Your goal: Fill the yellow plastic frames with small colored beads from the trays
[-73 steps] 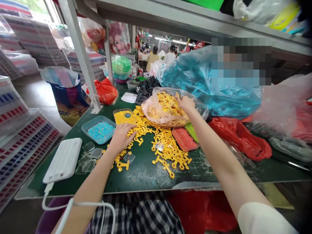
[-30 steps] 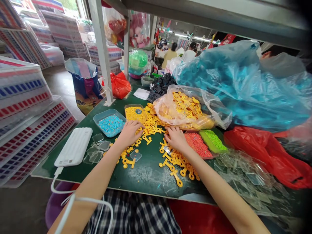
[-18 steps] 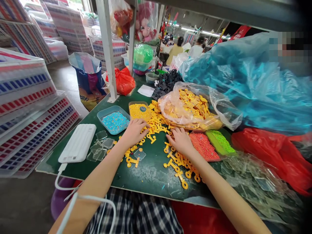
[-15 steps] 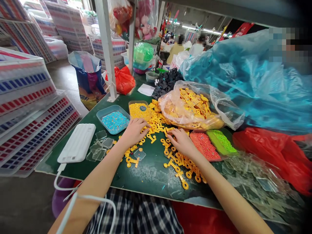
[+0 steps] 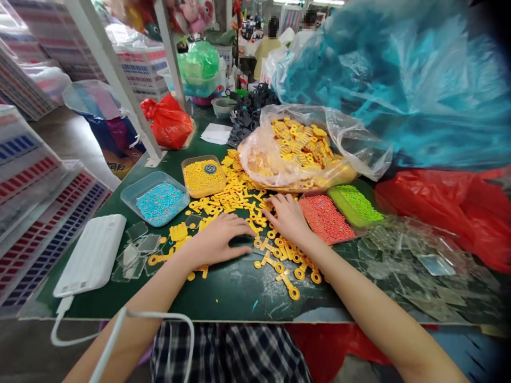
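My left hand (image 5: 223,238) hovers low over the green table, its thumb and fingers apart and nothing visible between them. Beneath and beside it lie scattered yellow plastic pieces (image 5: 178,232) with ringed ends. My right hand (image 5: 288,217) rests on the heap of similar yellow pieces (image 5: 275,259), fingers spread and slightly curled. Its fingertips touch or nearly touch the pieces; I cannot make out anything gripped. Just right of that hand stands a tub of red beads (image 5: 328,217). Behind both hands, an open clear plastic bag (image 5: 255,154) holds more yellow pieces.
Tubs of blue beads (image 5: 159,202), yellow beads (image 5: 203,180) and green beads (image 5: 357,202) stand around. Clear flat pieces (image 5: 136,250) lie beside a white power bank (image 5: 91,255). Black parts (image 5: 251,109) are piled behind. A large blue bag (image 5: 379,85) and red bag (image 5: 447,207) crowd the right.
My left hand has left the pieces near the yellow bead tub and come nearer and rightward, opening wider. The right hand stays over its heap. The camera view has shifted.
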Motion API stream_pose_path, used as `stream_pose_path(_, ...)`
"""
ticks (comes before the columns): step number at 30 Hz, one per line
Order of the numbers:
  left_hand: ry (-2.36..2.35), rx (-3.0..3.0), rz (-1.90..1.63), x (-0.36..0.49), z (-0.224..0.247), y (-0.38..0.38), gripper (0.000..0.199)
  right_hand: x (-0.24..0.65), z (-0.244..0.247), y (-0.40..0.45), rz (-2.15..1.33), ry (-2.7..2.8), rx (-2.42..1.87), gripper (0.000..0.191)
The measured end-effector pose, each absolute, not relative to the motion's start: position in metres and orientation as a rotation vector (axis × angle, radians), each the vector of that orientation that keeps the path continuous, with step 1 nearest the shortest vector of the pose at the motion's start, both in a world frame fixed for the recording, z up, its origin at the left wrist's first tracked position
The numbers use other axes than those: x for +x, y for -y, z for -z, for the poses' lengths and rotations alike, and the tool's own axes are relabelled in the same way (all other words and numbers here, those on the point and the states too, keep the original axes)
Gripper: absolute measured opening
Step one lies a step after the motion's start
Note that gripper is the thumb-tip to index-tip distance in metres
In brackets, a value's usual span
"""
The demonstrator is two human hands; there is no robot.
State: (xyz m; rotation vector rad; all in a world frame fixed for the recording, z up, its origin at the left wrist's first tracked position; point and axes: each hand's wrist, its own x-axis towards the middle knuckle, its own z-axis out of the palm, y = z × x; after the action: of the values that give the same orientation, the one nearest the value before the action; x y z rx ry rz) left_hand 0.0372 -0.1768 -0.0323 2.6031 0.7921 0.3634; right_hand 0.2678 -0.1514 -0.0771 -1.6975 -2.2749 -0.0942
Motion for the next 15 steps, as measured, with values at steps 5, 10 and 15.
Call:
stream_pose_path(5, -0.623, 2.765, -0.33, 0.054, 0.041, 0.183, 0.03, 0.275, 0.078, 0.15, 0.024, 2.25, -1.622, 0.019)
stream_pose_path(10, -0.571, 2.863, -0.514, 0.056, 0.044, 0.181, 0.028, 0.283, 0.072, 0.151, -0.187, 2.233, -1.567, 0.01)
stream_pose_path(15, -0.946, 2.836, -0.764, 0.039, 0.035, 0.173, 0.026, 0.286, 0.062, 0.153, -0.266, 2.149, -1.592, 0.009)
